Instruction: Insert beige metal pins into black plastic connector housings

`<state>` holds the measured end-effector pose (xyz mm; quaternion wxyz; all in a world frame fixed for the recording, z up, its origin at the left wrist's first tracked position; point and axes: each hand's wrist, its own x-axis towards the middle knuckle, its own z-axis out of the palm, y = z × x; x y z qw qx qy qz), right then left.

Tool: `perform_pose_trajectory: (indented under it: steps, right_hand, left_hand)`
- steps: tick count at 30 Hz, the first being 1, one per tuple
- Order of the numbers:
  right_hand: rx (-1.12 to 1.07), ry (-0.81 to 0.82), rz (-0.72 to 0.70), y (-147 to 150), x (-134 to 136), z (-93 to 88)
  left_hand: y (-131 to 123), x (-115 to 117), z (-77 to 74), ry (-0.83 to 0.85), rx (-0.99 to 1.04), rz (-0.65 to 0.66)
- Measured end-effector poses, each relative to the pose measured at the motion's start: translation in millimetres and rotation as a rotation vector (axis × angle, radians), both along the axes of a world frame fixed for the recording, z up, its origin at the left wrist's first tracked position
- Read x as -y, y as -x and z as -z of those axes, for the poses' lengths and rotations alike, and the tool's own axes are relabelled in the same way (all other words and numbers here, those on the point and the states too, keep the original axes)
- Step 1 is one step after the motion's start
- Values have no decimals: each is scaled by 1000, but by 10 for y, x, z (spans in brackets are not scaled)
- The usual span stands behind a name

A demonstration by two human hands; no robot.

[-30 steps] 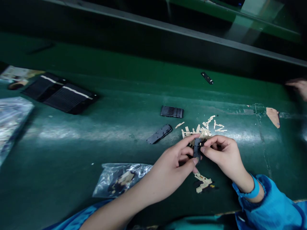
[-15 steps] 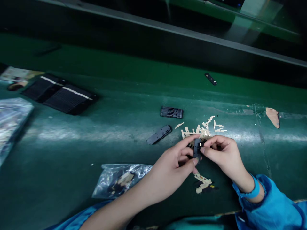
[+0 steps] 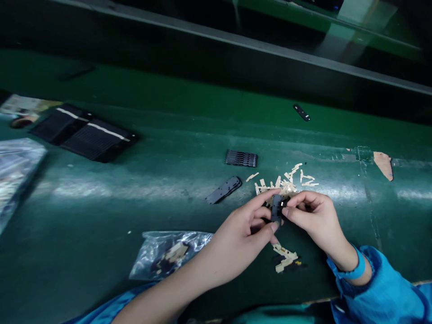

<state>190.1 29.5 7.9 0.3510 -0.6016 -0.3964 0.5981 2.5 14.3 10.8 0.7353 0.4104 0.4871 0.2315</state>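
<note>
My left hand (image 3: 248, 234) holds a dark grey flat plate (image 3: 276, 208) upright between thumb and fingers. At the plate's right edge, my right hand (image 3: 312, 216) pinches a small dark piece with a pale spot; its shape is mostly hidden by the fingertips. Thin cream-coloured pieces (image 3: 286, 184) lie scattered just beyond both hands. More cream pieces (image 3: 286, 257) rest below the fingers, beside some dark and yellow bits. Left of the hands lies a pair of dark plates (image 3: 224, 190), with a neat row of dark plates (image 3: 241, 158) behind it.
A clear bag with parts (image 3: 172, 254) lies by my left forearm, and another plastic bag (image 3: 16, 175) is at the far left. Black trays (image 3: 84, 132) sit at the left. Farther back is a black strip (image 3: 301, 112); a tan piece (image 3: 384, 165) lies at right.
The black strip at the back appears slightly farther right. Both hands keep nearly the same pose around the plate.
</note>
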Motion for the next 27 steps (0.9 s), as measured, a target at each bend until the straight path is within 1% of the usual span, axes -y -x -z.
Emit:
perform_pose_trajectory:
  steps: [5, 14, 18, 27]
  right_hand:
    - [1, 6, 23, 0, -8, -3]
    - [12, 22, 0, 6, 3, 8]
    - [14, 35, 11, 9, 3, 5]
    - [17, 17, 3, 12, 12, 22]
  left_hand:
    - [3, -8, 5, 10, -15, 4]
    - [-11, -18, 4, 2, -4, -1]
    - [-16, -8, 10, -1, 1, -5]
    - [-15, -29, -38, 5, -10, -8]
